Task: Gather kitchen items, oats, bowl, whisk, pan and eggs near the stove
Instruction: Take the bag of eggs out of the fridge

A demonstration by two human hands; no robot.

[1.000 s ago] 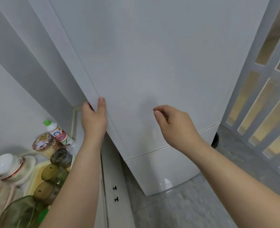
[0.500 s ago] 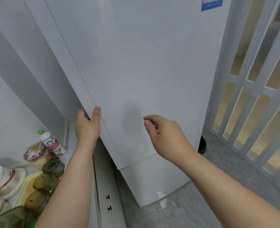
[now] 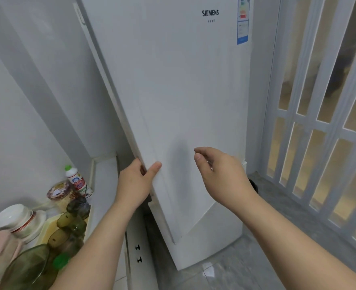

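A tall white fridge point(image 3: 183, 91) fills the middle of the head view. My left hand point(image 3: 136, 184) grips the left edge of its upper door, thumb on the front face and fingers behind the edge. A narrow gap shows there between the door and the fridge body. My right hand point(image 3: 221, 174) hovers in front of the door with loosely curled fingers and holds nothing. A white bowl point(image 3: 13, 219) with a red rim line stands on the counter at the lower left. No oats, whisk, pan or eggs are in view.
The counter point(image 3: 103, 181) at the left carries a small white bottle point(image 3: 76, 181) with a green cap, a foil-lidded jar point(image 3: 58, 193) and several green glasses point(image 3: 66, 227). A white lattice door point(image 3: 319, 122) stands at the right. Grey floor tiles point(image 3: 246, 268) lie below.
The view has tilted up and the fridge's brand lettering now shows. My left hand has drawn the door edge slightly outward; a gap has appeared. My right hand stays raised in front.
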